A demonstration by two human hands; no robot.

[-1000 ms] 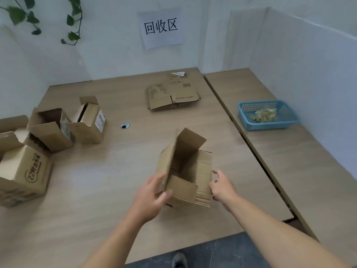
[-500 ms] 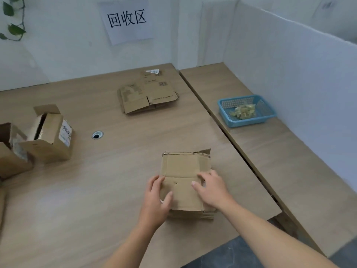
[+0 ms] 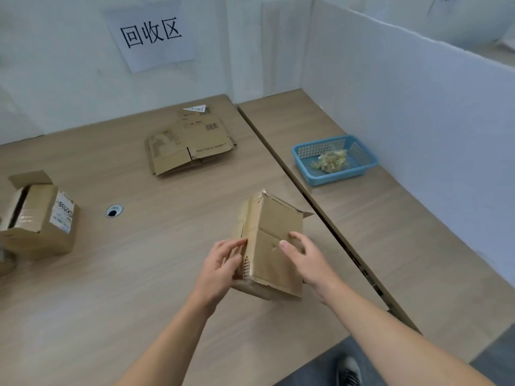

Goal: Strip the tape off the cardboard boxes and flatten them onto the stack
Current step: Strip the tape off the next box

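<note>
Head cam has the flattened box [image 3: 274,246] tilted and, as far as I can tell, lifted clear of the tabletop [image 3: 125,288], on the near side of the stack [image 3: 189,146] and well apart from it. Both hands are clamped on it. The left hand [image 3: 220,263] pinches the left edge where the corrugation shows, and the right hand [image 3: 306,260] has its thumb on the top face with fingers wrapped round the right edge. Reads to me like the carry-over-to-the-stack bit. My tip is to keep squeezing both edges so it doesn't spring back open, since one flap is already poking out at the far right corner. I'd tuck that under, set the box down square with the top sheet of the stack, then press it flat. The blue basket [image 3: 334,174] with tape scraps [image 3: 331,160] sits right of the stack, and an upright box [image 3: 39,221] far left of the stack looks like it's next.
</note>
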